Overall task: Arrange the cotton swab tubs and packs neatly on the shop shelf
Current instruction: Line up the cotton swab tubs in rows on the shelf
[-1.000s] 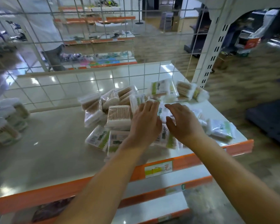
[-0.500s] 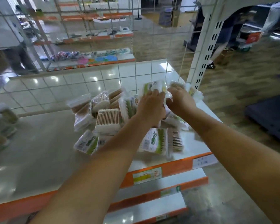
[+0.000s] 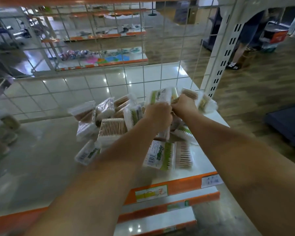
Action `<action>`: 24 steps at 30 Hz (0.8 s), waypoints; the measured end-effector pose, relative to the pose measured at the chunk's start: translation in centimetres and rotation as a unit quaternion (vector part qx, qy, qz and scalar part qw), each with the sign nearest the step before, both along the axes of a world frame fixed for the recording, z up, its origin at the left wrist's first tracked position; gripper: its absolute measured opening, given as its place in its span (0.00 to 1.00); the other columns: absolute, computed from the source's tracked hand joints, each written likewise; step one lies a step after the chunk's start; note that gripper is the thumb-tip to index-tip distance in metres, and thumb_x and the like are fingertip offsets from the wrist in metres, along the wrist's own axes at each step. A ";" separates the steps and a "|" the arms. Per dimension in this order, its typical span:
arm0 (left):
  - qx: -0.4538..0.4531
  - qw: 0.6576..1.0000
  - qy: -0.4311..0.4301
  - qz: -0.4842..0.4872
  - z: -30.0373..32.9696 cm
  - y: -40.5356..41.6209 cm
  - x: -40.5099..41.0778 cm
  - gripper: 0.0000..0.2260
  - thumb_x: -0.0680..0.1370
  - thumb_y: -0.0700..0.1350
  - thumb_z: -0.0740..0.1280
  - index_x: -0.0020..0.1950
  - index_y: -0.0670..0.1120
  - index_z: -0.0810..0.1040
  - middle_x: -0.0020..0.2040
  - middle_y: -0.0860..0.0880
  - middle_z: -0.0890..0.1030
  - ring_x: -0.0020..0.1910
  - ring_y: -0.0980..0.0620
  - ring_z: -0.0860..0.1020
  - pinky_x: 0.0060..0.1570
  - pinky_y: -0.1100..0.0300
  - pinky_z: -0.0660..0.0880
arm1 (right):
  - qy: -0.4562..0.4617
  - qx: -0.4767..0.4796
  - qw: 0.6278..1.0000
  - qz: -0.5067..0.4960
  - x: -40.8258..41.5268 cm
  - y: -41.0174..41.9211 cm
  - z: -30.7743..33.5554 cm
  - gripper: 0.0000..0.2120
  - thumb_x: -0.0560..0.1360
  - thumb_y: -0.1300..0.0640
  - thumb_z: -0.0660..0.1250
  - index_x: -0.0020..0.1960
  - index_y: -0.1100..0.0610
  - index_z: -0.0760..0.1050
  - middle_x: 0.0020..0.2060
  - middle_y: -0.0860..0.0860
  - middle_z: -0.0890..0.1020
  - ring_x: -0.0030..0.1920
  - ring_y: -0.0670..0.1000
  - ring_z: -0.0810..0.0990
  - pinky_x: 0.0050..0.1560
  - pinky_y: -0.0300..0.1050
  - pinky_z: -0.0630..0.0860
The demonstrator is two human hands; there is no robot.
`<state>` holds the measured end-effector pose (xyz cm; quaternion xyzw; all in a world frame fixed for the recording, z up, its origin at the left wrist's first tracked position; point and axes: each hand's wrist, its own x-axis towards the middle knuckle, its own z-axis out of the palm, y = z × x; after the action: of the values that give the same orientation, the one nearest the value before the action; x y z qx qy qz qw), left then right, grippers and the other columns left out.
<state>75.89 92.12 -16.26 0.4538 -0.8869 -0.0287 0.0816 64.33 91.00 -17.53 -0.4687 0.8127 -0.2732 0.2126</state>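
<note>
Lighting: bright, overhead; small glare spots on the glossy shelf (image 3: pixel 41 159) beyond the wire grid (image 3: pixel 109 65). Quality: motion blur throughout, heaviest at shelf's left edge; wide-angle bending at frame edges.

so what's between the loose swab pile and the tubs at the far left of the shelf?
Head view: only bare shelf surface between the pile and the blurred tubs.

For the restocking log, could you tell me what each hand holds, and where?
Left hand grips a green-labelled pack by its lower end; right hand grips a swab pack likewise.
</note>
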 end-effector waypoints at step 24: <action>0.085 0.964 0.253 -0.006 1.8 3.2 2.5 0.12 0.78 0.40 0.61 0.59 0.43 0.76 0.58 0.45 0.78 0.55 0.49 0.75 0.53 0.60 0.70 | 0.032 -0.136 0.990 -0.015 0.0 5.5 3.6 0.23 0.70 0.59 0.69 0.64 0.58 0.71 0.60 0.57 0.72 0.55 0.56 0.74 0.46 0.41 0.70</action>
<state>78.43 95.30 -14.48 0.4314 -0.8345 -0.2185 0.2641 64.35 96.52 -13.89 -0.4896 0.7813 -0.3691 0.1171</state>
